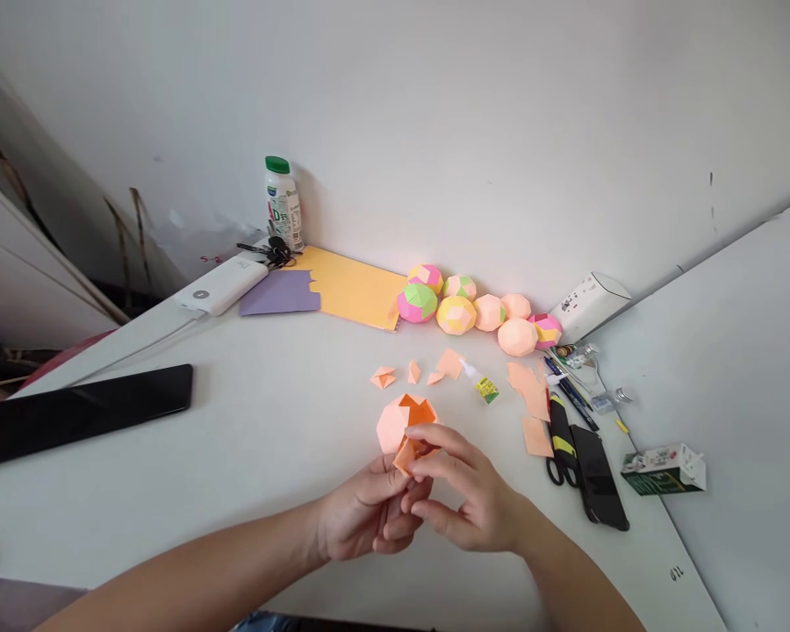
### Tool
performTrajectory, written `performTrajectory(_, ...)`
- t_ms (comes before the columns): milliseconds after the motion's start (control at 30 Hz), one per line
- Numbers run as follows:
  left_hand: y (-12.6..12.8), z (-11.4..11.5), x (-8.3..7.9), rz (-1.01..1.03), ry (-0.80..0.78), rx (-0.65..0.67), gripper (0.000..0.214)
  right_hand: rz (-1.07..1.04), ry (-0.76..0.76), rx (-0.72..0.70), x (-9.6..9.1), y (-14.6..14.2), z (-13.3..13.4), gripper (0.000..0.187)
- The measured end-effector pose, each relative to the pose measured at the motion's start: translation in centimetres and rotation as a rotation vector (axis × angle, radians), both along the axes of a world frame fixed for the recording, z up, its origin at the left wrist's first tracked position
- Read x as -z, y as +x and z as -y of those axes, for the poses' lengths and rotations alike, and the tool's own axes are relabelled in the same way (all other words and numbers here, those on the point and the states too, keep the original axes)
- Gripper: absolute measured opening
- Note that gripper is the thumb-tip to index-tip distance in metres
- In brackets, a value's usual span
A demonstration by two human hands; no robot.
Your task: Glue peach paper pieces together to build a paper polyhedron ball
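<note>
We pinch folded orange paper (pixel 404 458) with left fingers (pixel 387 480), right fingers (pixel 448 440) loose. One peach paper ball (pixel 390 427) has a hole; bright paper balls (pixel 456 315) by the surface's (pixel 290 386) back edge look done.

At the back left of the tabletop (pixel 269 377) I see a green-capped white bottle (pixel 283 206) upright near the wall (pixel 434 105), with a bunch of keys (pixel 277 253) just in front. Nearer me is a white power bank (pixel 227 283) with a cable (pixel 138 342) plugged in, then a flat black device (pixel 85 412). Off right, I make out a black smartphone (pixel 598 474) and a green-and-white drink carton (pixel 664 468) lying on its side.
</note>
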State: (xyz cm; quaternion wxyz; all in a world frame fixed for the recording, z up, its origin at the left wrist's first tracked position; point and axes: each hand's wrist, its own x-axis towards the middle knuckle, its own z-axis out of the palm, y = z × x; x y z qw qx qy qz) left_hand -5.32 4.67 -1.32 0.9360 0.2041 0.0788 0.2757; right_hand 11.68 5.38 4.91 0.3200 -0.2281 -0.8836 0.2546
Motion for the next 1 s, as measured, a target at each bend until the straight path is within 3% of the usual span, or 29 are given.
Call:
performTrajectory(200,0.1,-0.1,-0.4,-0.070,0.012,0.013,0.039,-0.110,-0.103,0.039,0.1,-0.1,-0.2,0.027)
performTrajectory(367,-0.2,-0.1,-0.8,-0.201,0.256,0.004,0.044,-0.241,-0.265,0.126,0.4,0.2,-0.7,0.019)
performTrajectory(433,-0.7,-0.2,-1.1,-0.369,0.416,-0.175,0.037,-0.289,-0.400,0.247,0.6,0.4,-1.0,0.011)
performTrajectory(567,-2.1,-0.9,-1.6,-0.772,0.872,-0.891,0.026,-0.391,-0.686,0.431,1.0,0.8,-1.8,0.012)
performTrajectory(633,-2.5,-1.7,-1.7,-0.943,0.903,-1.099,0.022,-0.430,-0.791,0.452,1.3,0.9,-2.2,0.016)
performTrajectory(700,-2.5,-2.5,-1.5,-1.096,0.855,-1.049,0.018,-0.463,-0.889,0.457,1.5,1.0,-2.5,0.021)
performTrajectory(733,-2.4,-2.9,-1.3,-1.149,0.822,-0.957,0.022,-0.484,-0.936,0.459,1.6,1.1,-2.6,0.024)
performTrajectory(900,-1.5,-3.5,0.3,-1.177,0.796,-0.482,0.082,-0.547,-1.079,0.533,1.8,1.3,-3.0,0.034)
performTrajectory(1000,-0.9,-3.1,1.1,-1.175,0.874,-0.434,0.088,-0.523,-1.114,0.513,1.9,1.4,-3.1,0.039)
